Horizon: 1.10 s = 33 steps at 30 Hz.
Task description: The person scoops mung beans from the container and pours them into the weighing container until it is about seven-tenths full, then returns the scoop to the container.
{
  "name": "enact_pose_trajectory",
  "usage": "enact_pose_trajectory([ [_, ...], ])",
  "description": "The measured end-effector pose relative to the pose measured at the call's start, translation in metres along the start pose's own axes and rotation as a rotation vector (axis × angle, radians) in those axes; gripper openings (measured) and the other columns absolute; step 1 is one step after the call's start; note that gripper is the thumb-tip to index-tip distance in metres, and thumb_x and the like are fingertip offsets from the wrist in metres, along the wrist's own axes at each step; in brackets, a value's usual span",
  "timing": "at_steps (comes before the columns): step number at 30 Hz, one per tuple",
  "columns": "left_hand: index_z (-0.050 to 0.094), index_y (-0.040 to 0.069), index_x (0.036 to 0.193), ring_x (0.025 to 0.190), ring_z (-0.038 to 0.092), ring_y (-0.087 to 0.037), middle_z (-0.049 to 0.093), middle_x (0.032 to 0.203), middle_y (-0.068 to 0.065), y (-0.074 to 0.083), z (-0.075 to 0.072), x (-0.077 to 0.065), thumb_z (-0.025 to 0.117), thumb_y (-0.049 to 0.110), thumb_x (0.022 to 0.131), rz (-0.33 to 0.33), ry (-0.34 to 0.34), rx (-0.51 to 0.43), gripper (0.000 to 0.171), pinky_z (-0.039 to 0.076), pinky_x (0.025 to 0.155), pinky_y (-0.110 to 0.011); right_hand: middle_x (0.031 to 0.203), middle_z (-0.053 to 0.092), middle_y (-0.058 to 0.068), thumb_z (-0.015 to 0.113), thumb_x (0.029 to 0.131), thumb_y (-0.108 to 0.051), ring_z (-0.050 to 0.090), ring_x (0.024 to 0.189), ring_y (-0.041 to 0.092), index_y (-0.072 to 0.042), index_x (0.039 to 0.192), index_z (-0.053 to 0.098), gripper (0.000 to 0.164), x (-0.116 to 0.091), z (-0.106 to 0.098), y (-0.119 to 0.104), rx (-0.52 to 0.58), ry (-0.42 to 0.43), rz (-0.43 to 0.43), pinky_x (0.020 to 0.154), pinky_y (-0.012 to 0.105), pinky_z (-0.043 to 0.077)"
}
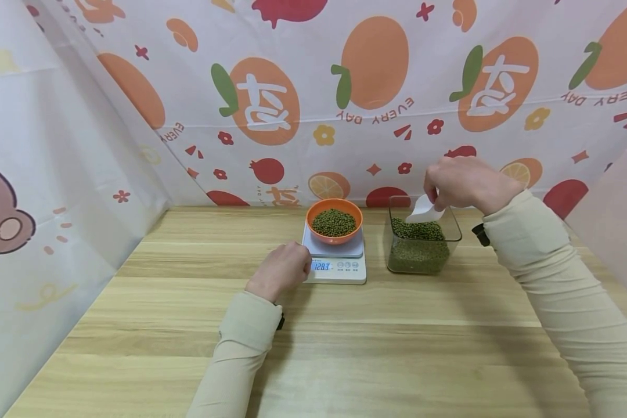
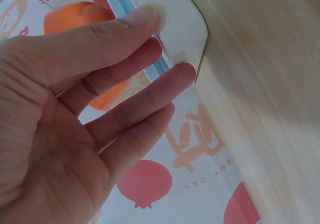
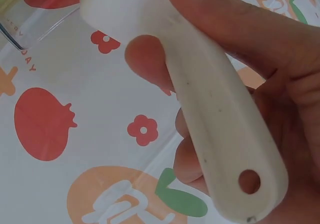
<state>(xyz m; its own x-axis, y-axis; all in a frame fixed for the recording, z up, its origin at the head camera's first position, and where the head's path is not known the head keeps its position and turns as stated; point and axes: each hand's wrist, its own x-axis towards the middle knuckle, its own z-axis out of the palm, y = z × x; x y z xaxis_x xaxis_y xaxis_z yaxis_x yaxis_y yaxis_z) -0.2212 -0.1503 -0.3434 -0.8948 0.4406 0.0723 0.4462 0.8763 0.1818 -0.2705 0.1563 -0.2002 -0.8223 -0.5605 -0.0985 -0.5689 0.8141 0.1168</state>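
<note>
From my seat I find the left hand first, at the near left corner of the kitchen scale; its wrist view shows the thumb and fingers stretched out loosely at that corner, though I can't tell whether the tips press on it. The scale is white, with a pale grey platform, a row of round buttons and a lit blue display whose dark digits I read as 128.3. On the platform I have a round orange bowl, smooth and upright, with a heap of small, dull green mung beans inside, orange wall showing all around them. Just to its right, on the wood-grain table, stands a clear, square-cornered container, its lower part filled with more of the same beans, dark on top and paler through the front wall. Over them I see the white scoop, tilted with its mouth to the left; I can't tell whether its lip touches the beans. Its matte handle carries a few dark specks and a round hole at the end. The right hand grips that handle between thumb and curled fingers.
</note>
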Motion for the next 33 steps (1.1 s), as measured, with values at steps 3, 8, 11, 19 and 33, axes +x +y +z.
enact_pose_trajectory([
  [3, 0.045, 0.015, 0.048, 0.048, 0.032, -0.01, 0.036, 0.05, 0.002, 0.0, 0.0, 0.0, 0.05, -0.009, 0.066, 0.003, 0.002, 0.001, 0.03, 0.025, 0.043, -0.023, 0.074, 0.06, 0.0, 0.074, 0.065, -0.008, 0.05, 0.065, 0.018, -0.017, 0.063, 0.063, 0.015, 0.0, 0.001, 0.0, 0.003, 0.002, -0.005, 0.059, 0.039, 0.045],
  [8, 0.046, 0.014, 0.049, 0.048, 0.033, -0.011, 0.038, 0.05, 0.002, 0.001, -0.001, 0.0, 0.051, -0.009, 0.066, 0.007, 0.003, 0.006, 0.029, 0.026, 0.043, -0.023, 0.075, 0.059, 0.001, 0.073, 0.065, -0.006, 0.05, 0.066, 0.019, -0.016, 0.064, 0.063, 0.015, 0.0, 0.002, 0.001, 0.008, -0.003, -0.003, 0.06, 0.04, 0.046],
  [11, 0.047, 0.014, 0.049, 0.048, 0.034, -0.011, 0.039, 0.051, 0.002, 0.0, -0.001, 0.001, 0.051, -0.009, 0.067, 0.008, 0.005, 0.008, 0.029, 0.026, 0.043, -0.022, 0.076, 0.058, 0.001, 0.073, 0.066, -0.006, 0.05, 0.067, 0.019, -0.016, 0.065, 0.063, 0.014, 0.001, 0.004, 0.001, 0.009, -0.021, 0.0, 0.059, 0.04, 0.046],
  [19, 0.05, 0.013, 0.051, 0.048, 0.035, -0.011, 0.042, 0.051, 0.0, 0.001, -0.002, 0.0, 0.053, -0.007, 0.069, -0.005, -0.008, 0.005, 0.027, 0.027, 0.044, -0.022, 0.075, 0.058, 0.001, 0.071, 0.066, -0.004, 0.05, 0.067, 0.019, -0.016, 0.065, 0.063, 0.014, 0.002, 0.006, 0.002, 0.021, -0.046, 0.0, 0.059, 0.038, 0.046],
  [33, 0.051, 0.013, 0.052, 0.049, 0.036, -0.011, 0.043, 0.052, 0.0, 0.001, -0.001, 0.0, 0.055, -0.007, 0.069, -0.003, -0.004, 0.011, 0.027, 0.027, 0.044, -0.022, 0.07, 0.056, 0.0, 0.066, 0.065, 0.002, 0.047, 0.063, 0.018, -0.016, 0.062, 0.062, 0.019, 0.001, 0.012, 0.003, 0.044, -0.077, 0.006, 0.052, 0.034, 0.042],
])
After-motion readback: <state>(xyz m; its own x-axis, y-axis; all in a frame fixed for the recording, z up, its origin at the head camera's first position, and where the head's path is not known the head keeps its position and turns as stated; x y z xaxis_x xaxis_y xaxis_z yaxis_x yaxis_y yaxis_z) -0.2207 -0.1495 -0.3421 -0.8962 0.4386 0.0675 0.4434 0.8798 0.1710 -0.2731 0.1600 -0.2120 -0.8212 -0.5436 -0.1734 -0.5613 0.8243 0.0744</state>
